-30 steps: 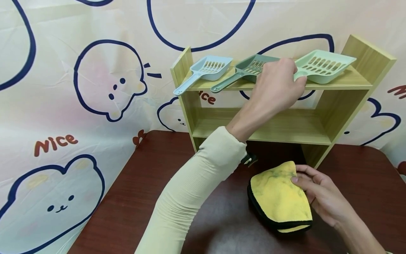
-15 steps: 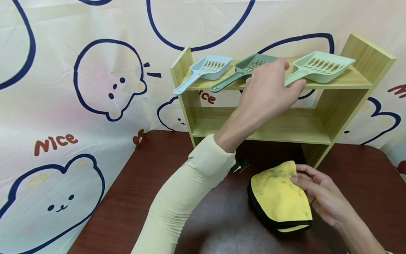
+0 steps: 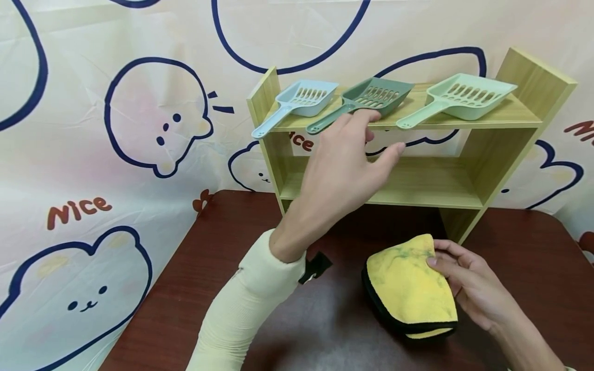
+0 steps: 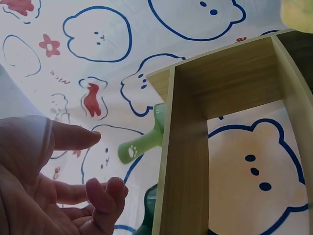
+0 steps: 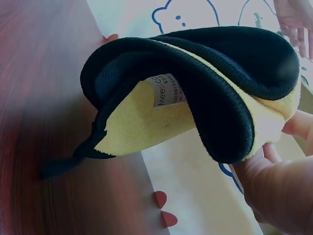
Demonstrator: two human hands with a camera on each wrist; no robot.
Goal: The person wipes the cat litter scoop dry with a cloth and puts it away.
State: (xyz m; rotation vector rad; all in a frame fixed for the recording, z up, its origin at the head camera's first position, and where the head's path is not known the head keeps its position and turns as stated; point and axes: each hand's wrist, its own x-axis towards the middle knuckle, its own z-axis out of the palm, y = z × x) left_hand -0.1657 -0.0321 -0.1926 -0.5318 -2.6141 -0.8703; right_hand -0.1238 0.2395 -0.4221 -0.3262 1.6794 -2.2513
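On the shelf's top board lie three slotted litter scoops: a light blue one (image 3: 308, 98), a dark green one (image 3: 378, 95) and a pale green one (image 3: 473, 98). Their handles jut past the front edge. My left hand (image 3: 343, 165) hovers before the shelf with thumb and fingers apart, holding nothing. In the left wrist view, the pale green scoop's handle (image 4: 139, 145) is just beyond its fingertips. My right hand (image 3: 478, 283) pinches the edge of a folded yellow cloth (image 3: 410, 283) with black trim. The right wrist view shows the cloth's folds and a white label (image 5: 167, 90).
A light wooden shelf (image 3: 417, 180) with a middle board stands at the back of the dark red-brown table (image 3: 223, 232). Behind it hangs a backdrop (image 3: 139, 31) with cartoon bears. A black strap (image 3: 315, 268) shows beside the left cuff.
My left hand has let go of the pale green scoop's handle and drawn back, down and to the left. The right hand and the cloth have stayed in place.
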